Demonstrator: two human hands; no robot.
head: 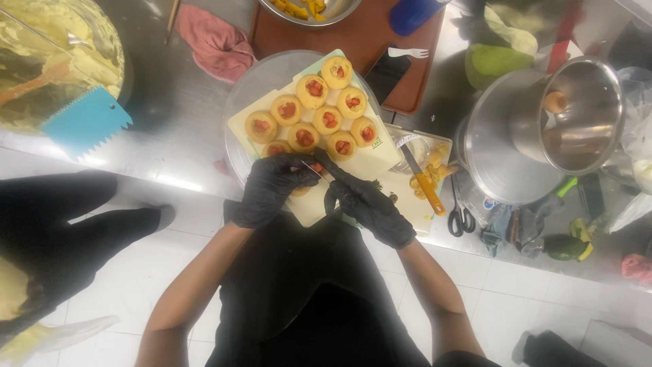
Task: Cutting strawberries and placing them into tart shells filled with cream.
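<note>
Overhead view of a steel counter (176, 129) with a person's two black-gloved hands at work over a pale cutting board (370, 163); the board rests on a round clear turntable (255, 88). Nine round pastry shells (312, 90) with red filling lie on the board in rough rows, all just beyond the fingertips. The left hand (272, 187) is curled inward, its fingers closed over the nearest shell (299, 191), of which only a pale edge shows below the glove; the right hand (367, 204) is pinched shut on a thin pale tool (314, 170) — its kind cannot be made out — whose tip points toward the left hand; the two hands almost touch. Whether that shell is filled cannot be seen.

To the right of the board lies an orange-handled knife (424, 183), beside it a pair of black scissors (462, 217) and small yellow fruit pieces (435, 163); farther right stand a large steel pot (502, 143) and a tilted steel bowl (584, 115). At the far side are a brown tray (367, 34), a pink cloth (217, 41) and a white plastic fork (407, 52); a bowl of yellow pieces (309, 10) is cut off by the top edge. At upper left, a mixing bowl of yellow cream (54, 54) is partly out of frame, a blue toothed scraper (88, 122) lying against it. Another person's dark clothing (61, 224) enters at the left edge — blurred.
</note>
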